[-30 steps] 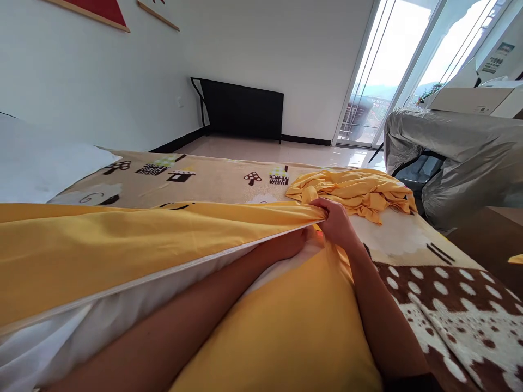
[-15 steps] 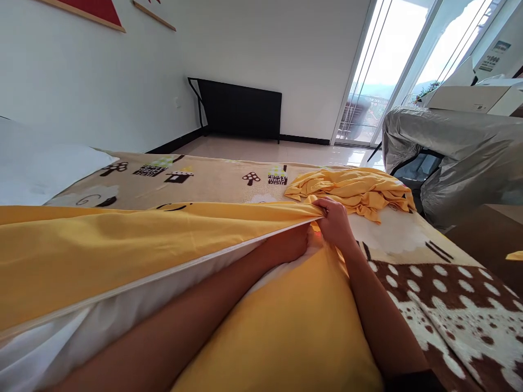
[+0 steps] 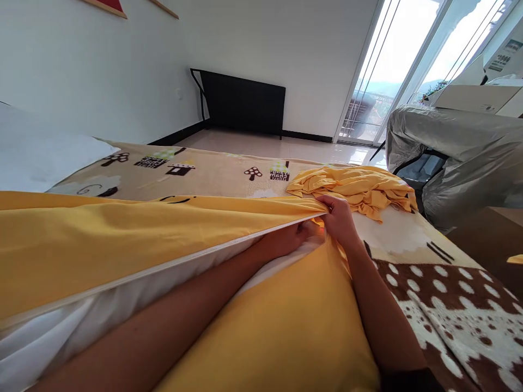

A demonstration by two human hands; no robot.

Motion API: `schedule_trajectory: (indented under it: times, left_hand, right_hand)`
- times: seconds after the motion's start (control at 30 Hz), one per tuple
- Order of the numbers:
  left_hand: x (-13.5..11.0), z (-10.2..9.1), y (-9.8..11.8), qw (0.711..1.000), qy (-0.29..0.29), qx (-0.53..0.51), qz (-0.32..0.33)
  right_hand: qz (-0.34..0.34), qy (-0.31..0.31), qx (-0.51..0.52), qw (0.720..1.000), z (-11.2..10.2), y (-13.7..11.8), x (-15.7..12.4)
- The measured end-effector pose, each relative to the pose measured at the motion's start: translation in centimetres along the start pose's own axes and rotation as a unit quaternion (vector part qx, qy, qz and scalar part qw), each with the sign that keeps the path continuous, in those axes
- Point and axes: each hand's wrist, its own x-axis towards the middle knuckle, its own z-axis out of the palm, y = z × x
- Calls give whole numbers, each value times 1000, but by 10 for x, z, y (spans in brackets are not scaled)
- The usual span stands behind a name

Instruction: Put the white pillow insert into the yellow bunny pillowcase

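Observation:
A large yellow fabric cover [image 3: 139,228] with a pale edge lies open across the front, one side lifted and stretched to the left. White fabric [image 3: 93,316] shows inside the opening. My right hand [image 3: 339,220] pinches the cover's edge at the corner of the opening. Inside, just left of it, my left hand [image 3: 300,234] is closed with curled fingers; the cover's edge partly hides them, and what they hold cannot be made out. My left forearm runs along the opening, over the smooth yellow lower side [image 3: 278,326] of the cover.
A patterned beige-and-brown blanket [image 3: 220,169] covers the bed. Crumpled yellow cloth [image 3: 359,188] lies beyond my right hand. At the right stand a grey plastic-wrapped item [image 3: 457,130] and a cardboard box [image 3: 486,239]. A black panel [image 3: 245,103] leans near the far wall.
My left hand has turned and drawn slightly back to the left inside the opening. My right hand keeps its pinch on the edge. The view has tilted down slightly.

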Motion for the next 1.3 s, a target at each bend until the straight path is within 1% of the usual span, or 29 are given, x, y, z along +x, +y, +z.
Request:
schedule_trajectory:
  times: [0.17, 0.23, 0.3, 0.37, 0.47, 0.6, 0.67, 0.77, 0.83, 0.9, 0.97, 1.03, 1.1, 1.17, 1.23, 1.3]
  left_hand:
    - [1, 1, 1, 1000, -6, -9, -13]
    - [1, 1, 1, 999, -30, -2, 21]
    - [1, 1, 1, 994, -65, 18, 84]
    - [1, 2, 3, 987, -81, 54, 127]
    - [3, 2, 4, 984, -75, 92, 132]
    - [5, 0, 6, 980, -85, 103, 147]
    - [4, 0, 7, 979, -76, 102, 156]
    - [1, -1, 8, 981, -44, 80, 169]
    - [-2, -1, 7, 986, -21, 57, 158]
    - [-5, 0, 5, 991, -8, 34, 126]
    - [-6, 3, 1, 997, 15, 10, 80]
    - [-7, 6, -2, 998, 45, -11, 33]
    - [-8, 8, -3, 998, 62, -21, 4]
    - [-10, 8, -3, 999, 51, -9, 12]
    - [-13, 7, -2, 997, 44, 27, 55]
    - [-15, 6, 1, 993, 50, 63, 90]
  right_hand:
    - [-10, -25, -5, 1000, -2, 3, 1]
    - [-12, -37, -8, 999, -3, 2, 1]
    - [-17, -42, -13, 999, -4, 1, 1]
    - [-24, -43, -18, 999, -4, -1, 1]
    - [-27, -46, -19, 998, -5, -3, 0]
    - [-30, -59, -12, 998, -5, -6, -1]
    - [-35, -65, -10, 997, -5, -7, -1]
    - [-42, -58, -22, 997, -6, -8, -2]
    - [-42, -50, -28, 997, -6, -9, -2]
    - [-40, -48, -29, 998, -6, -9, -2]
    - [-40, -47, -27, 998, -5, -9, -3]
    - [-44, -47, -23, 998, -4, -9, -2]
    - [-50, -51, -19, 997, -4, -10, -2]
    - [-56, -56, -17, 997, -3, -10, -2]
    - [-59, -61, -19, 996, -3, -10, -2]
    - [-57, -62, -23, 996, -3, -11, -2]
